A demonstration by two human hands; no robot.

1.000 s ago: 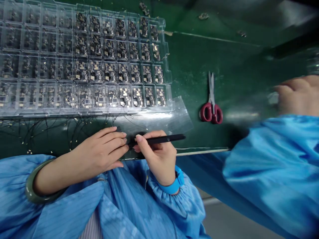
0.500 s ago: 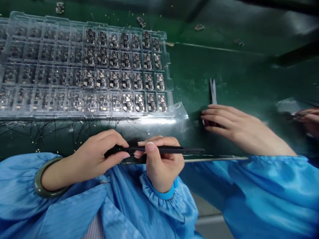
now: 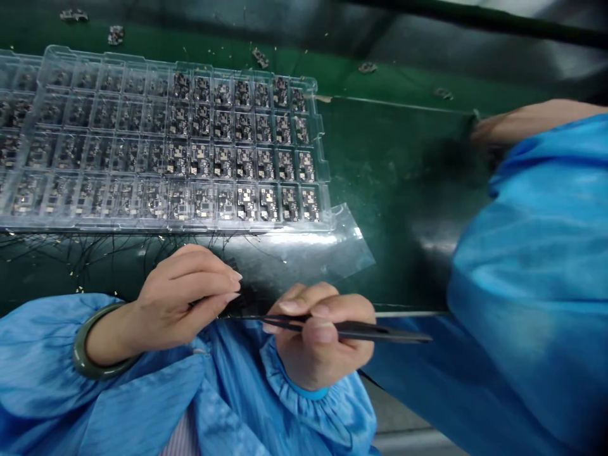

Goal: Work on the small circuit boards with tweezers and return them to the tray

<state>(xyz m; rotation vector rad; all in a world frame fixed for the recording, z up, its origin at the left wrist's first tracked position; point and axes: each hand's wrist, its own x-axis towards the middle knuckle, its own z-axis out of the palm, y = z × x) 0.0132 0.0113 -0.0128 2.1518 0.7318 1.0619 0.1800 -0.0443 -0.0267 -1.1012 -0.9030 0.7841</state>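
My right hand grips black tweezers, tips pointing left toward my left hand. My left hand is pinched shut on a small dark part at the near edge of the green bench; I cannot make out what the part is. Both hands sit just below a clear plastic tray whose many cells hold small circuit boards. Thin black wires trail from the tray's front edge toward my left hand.
A clear plastic sheet lies under the tray's right corner. Another person's blue sleeve fills the right side, their hand blurred near the mat's far edge. Small loose parts dot the far bench.
The other person's hand, which reached onto the red-handled scissors, has pulled back to the far right; the scissors are out of sight. My right hand dropped lower with the tweezers.
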